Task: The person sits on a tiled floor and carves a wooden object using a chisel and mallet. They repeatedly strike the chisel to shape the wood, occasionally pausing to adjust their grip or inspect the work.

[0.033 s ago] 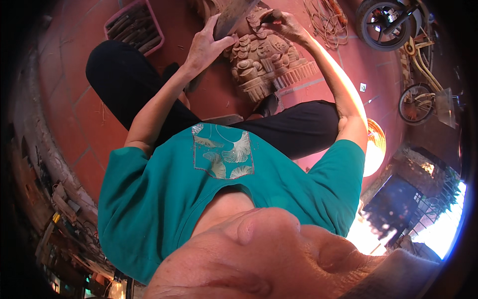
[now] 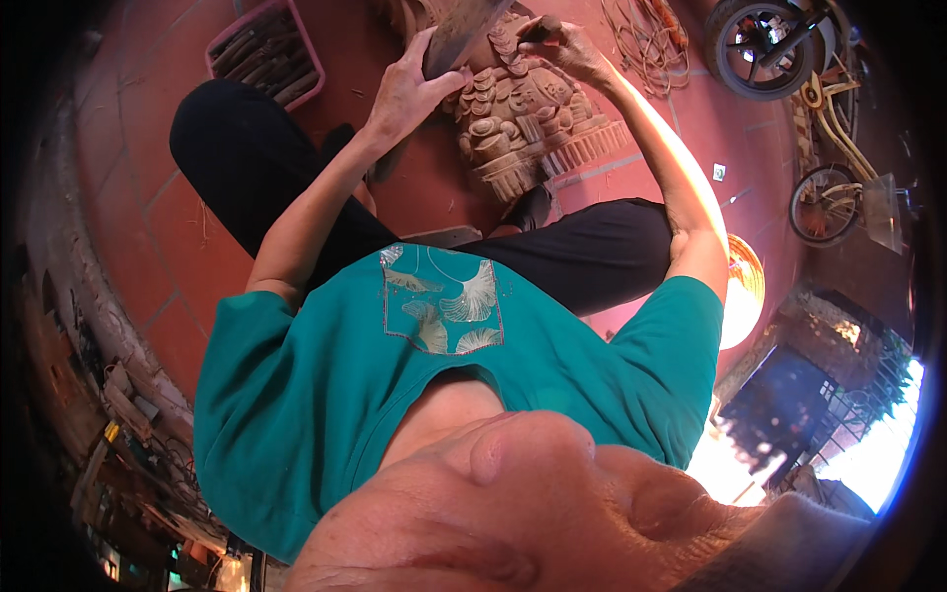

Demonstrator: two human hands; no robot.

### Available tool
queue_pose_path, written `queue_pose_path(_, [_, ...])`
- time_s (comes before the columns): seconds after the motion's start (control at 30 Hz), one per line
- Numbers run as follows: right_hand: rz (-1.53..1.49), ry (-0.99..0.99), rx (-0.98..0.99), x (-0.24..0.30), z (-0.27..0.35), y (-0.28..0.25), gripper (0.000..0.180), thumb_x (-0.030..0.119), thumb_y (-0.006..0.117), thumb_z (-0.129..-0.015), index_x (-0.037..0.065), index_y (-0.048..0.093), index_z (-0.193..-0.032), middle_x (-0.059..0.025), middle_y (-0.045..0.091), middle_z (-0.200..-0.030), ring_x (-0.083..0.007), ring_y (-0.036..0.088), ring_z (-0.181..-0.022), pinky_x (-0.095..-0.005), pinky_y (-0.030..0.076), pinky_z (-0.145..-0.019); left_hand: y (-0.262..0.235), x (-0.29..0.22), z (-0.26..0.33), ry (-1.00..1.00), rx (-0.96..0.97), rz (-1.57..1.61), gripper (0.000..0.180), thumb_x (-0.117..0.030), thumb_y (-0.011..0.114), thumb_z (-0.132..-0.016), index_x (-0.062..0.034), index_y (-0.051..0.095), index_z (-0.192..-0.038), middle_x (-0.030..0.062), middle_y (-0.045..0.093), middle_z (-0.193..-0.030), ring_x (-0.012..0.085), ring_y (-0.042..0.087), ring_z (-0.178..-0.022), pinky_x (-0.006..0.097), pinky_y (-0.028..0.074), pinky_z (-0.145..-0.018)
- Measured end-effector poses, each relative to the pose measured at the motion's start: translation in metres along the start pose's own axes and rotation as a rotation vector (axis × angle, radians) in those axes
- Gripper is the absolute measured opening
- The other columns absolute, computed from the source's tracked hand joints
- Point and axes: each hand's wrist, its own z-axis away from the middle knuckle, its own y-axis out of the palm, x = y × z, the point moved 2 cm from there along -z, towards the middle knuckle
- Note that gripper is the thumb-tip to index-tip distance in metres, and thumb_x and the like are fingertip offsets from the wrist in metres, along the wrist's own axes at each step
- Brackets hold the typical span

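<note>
A brown carved wooden piece, thick with scrolls and ridged edges, lies in front of my crossed legs. At its upper left, my left hand is closed around the lower end of a flat grey-brown piece of wood, which slants up past the top edge. My right hand is bent over the carving's upper part, its fingers pinched on a small dark brown piece. The kind of that piece is hidden by the fingers. Part of the carving is cut off at the top of the view.
A pink basket of dark tool handles or sticks stands on the red tiled floor to the left. Coiled cord lies beyond my right hand. Wheeled vehicles, with a black tyre, stand at far right. Clutter lines the lower left.
</note>
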Motion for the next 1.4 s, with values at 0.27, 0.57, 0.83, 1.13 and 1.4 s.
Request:
queue_pose_path(0.27, [-0.165,0.104,-0.093,-0.002,-0.005,-0.006,0.030,0.024,0.075,-0.093,0.004,0.068,-0.113,-0.0071,0.073,-0.092,-0.0156,0.072,-0.081,-0.0300,0.058,-0.073,-0.001,-0.002,-0.005,-0.090,0.026,0.092,0.073,-0.032,0.079,-0.084,-0.0034,0.047,-0.144,0.0091,0.072,-0.095,0.0131,0.064,-0.069,0.030,0.053,-0.062])
queue_pose_path(0.57, [-0.221,0.018,-0.271,-0.024,-0.011,-0.022,0.020,0.017,0.079,-0.087,0.006,0.068,-0.099,-0.0029,0.068,-0.085,-0.0118,0.064,-0.079,-0.0295,0.053,-0.074,-0.001,-0.010,-0.006,-0.114,0.017,0.101,0.072,-0.031,0.078,-0.085,-0.0038,0.048,-0.143,0.0075,0.072,-0.094,0.0114,0.061,-0.065,0.028,0.051,-0.059])
queue_pose_path(0.83, [-0.442,0.067,-0.381,-0.056,-0.006,-0.023,0.027,0.013,0.080,-0.086,0.006,0.065,-0.107,-0.0021,0.068,-0.093,-0.0126,0.064,-0.086,-0.0293,0.053,-0.077,0.009,-0.011,-0.009,-0.134,0.051,0.131,0.072,-0.031,0.078,-0.084,-0.0024,0.048,-0.143,0.0059,0.070,-0.090,0.0104,0.059,-0.063,0.028,0.050,-0.058])
queue_pose_path(1.13, [-0.487,0.224,-0.315,-0.050,0.005,-0.011,0.032,0.022,0.073,-0.094,0.001,0.063,-0.116,-0.0104,0.071,-0.097,-0.0171,0.074,-0.083,-0.0289,0.062,-0.075,0.017,-0.009,-0.016,-0.151,0.081,0.125,0.074,-0.030,0.079,-0.083,-0.0022,0.048,-0.143,0.0041,0.067,-0.084,0.0099,0.057,-0.062,0.028,0.049,-0.057])
queue_pose_path(1.4, [-0.353,0.222,-0.213,-0.059,-0.003,-0.007,0.044,0.034,0.078,-0.090,0.003,0.065,-0.120,-0.0099,0.073,-0.101,-0.0140,0.072,-0.079,-0.0281,0.059,-0.072,0.019,-0.026,-0.022,-0.089,0.106,0.094,0.071,-0.031,0.078,-0.085,-0.0013,0.048,-0.142,0.0044,0.068,-0.090,0.0110,0.059,-0.064,0.028,0.050,-0.059])
